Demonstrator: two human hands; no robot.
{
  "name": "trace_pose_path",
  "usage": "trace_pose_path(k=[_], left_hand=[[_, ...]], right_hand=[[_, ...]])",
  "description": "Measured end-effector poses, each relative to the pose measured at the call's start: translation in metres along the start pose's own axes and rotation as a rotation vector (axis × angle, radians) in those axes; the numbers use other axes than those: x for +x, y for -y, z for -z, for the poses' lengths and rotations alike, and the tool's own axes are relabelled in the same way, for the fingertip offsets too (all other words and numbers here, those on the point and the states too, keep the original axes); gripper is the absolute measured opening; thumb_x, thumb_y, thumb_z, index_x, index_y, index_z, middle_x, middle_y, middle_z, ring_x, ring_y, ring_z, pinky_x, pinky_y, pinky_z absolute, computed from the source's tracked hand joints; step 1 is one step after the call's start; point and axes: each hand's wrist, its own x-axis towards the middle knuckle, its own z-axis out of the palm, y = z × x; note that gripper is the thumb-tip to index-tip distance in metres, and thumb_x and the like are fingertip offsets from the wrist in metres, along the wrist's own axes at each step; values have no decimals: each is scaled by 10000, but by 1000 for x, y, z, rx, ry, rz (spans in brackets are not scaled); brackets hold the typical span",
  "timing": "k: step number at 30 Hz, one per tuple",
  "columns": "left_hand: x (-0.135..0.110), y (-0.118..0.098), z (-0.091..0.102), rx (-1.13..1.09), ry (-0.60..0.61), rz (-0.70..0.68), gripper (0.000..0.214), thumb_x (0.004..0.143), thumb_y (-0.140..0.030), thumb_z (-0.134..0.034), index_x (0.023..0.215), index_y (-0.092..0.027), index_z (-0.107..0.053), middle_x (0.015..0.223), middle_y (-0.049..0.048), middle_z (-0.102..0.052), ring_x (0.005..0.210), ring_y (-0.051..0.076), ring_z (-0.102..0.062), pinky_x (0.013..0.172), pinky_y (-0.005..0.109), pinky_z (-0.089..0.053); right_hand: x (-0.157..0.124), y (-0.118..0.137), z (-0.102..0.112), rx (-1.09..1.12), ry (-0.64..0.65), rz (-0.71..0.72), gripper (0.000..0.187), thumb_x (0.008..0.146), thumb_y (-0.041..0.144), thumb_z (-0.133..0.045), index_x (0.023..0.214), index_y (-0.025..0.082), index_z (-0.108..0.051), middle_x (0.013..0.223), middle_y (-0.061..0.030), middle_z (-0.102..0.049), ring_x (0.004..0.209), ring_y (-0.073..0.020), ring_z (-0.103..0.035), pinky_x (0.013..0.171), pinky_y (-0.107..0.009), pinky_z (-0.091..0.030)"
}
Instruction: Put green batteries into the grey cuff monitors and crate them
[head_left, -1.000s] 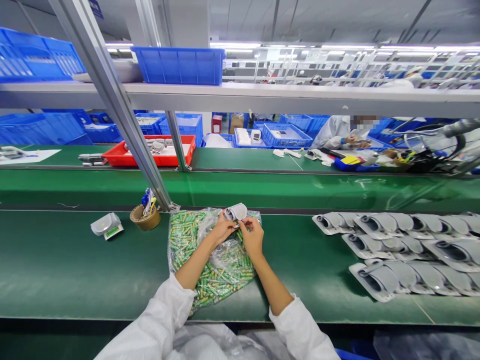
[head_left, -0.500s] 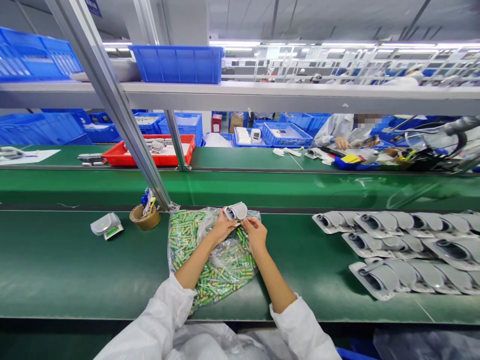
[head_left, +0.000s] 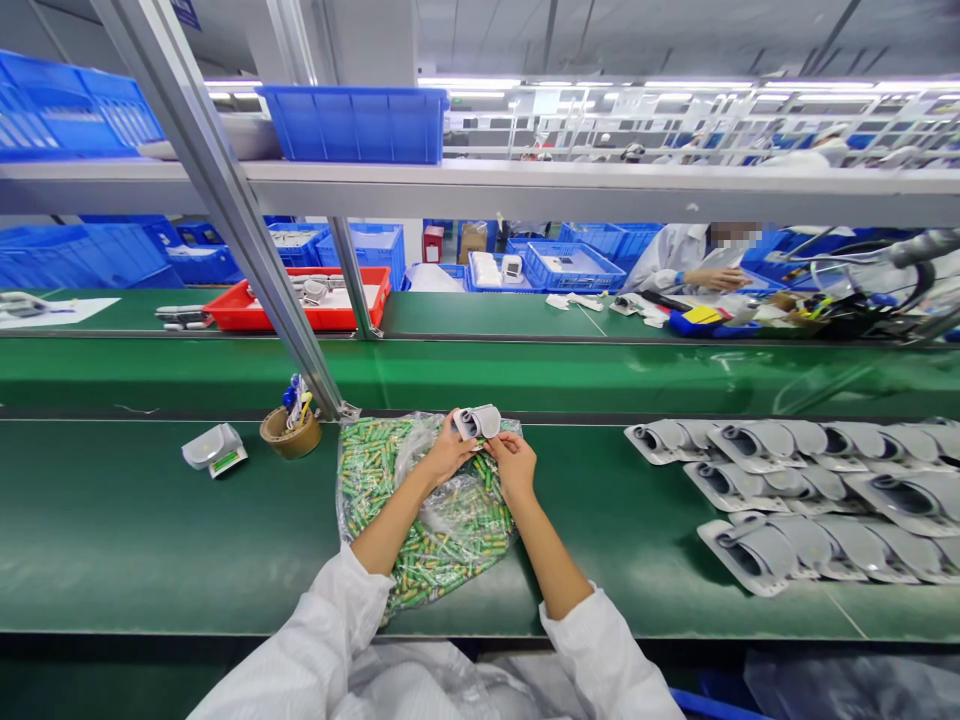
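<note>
Both hands, the left hand and right hand, are gripping a rolled grey cuff above the battery bag

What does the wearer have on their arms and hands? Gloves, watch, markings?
A loose white left sleeve and right sleeve stop short of the wrists, forearms bare. The left hand and right hand are ungloved; no watch, ring or marking shows.

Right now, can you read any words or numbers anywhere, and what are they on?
None can be read.
Green batteries in the bag: print too small.
Green label on the small white gadget: too small.
Grey device held by left hand and right hand: no writing shows.
</note>
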Motion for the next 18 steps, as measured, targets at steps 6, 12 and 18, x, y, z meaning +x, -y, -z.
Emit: trace_pose_path(k=[6, 12, 18], left_hand=[[1, 4, 1, 49, 5, 24, 1261, 658, -234, -1013, 1645, -353, -237, 1278, 98, -733, 970, 168, -713, 966, 321, -542], [6, 14, 3, 60, -11, -6, 1354, 650, -261, -1019, 1689, -351, -155, 1329, 118, -714, 1076, 214, -714, 1092, 420, -516], [11, 17, 4, 76, -26, -40, 1305, 641, -264, -1025, 1659, -305, -210, 1296, 119, -718, 1107, 230, -708, 1129, 456, -507]], right_hand=[[-1, 1, 2, -12, -7, 20, 501, 609, 559, -921, 807, 198, -637, 724, -14, -704, 683, -213, -726, 734, -390, -638], [-4, 5, 5, -197, 23, 147, 485, 725, 614, -851, 847, 190, -648, 712, -13, -700, 610, -172, -638, 603, -296, -528], [-11, 7, 2, -376, 40, 267, 400, 823, 575, -761, 878, 193, -655, 733, -5, -671, 635, -165, -597, 642, -289, -498]])
